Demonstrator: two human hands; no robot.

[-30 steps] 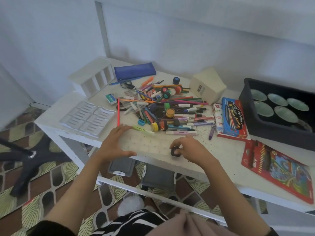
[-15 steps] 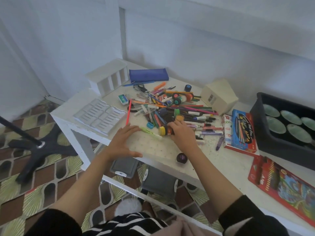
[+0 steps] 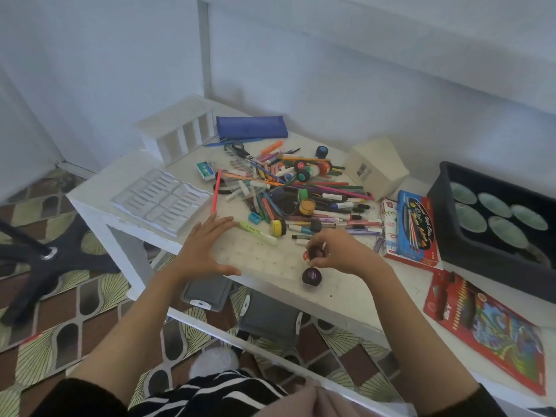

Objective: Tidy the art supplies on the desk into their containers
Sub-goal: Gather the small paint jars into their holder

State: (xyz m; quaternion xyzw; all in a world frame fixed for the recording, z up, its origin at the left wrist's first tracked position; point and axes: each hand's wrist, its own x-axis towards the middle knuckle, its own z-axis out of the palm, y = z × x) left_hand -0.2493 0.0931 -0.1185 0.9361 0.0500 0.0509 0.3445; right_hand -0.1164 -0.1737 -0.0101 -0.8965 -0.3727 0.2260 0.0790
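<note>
Right hand (image 3: 340, 254) curls its fingers round a small dark paint pot (image 3: 316, 252). Left hand (image 3: 201, 251) rests flat on the desk (image 3: 346, 299), fingers spread, holding nothing. A purple-lidded pot (image 3: 312, 276) stands just beside the right hand, on the person's side. A yellow highlighter (image 3: 258, 233) lies near the left fingertips. Beyond both hands sprawls the pile of pens and markers (image 3: 301, 194). A white moulded tray (image 3: 161, 200) sits left of the left hand; a black bin (image 3: 445, 236) stands well right of the right hand.
</note>
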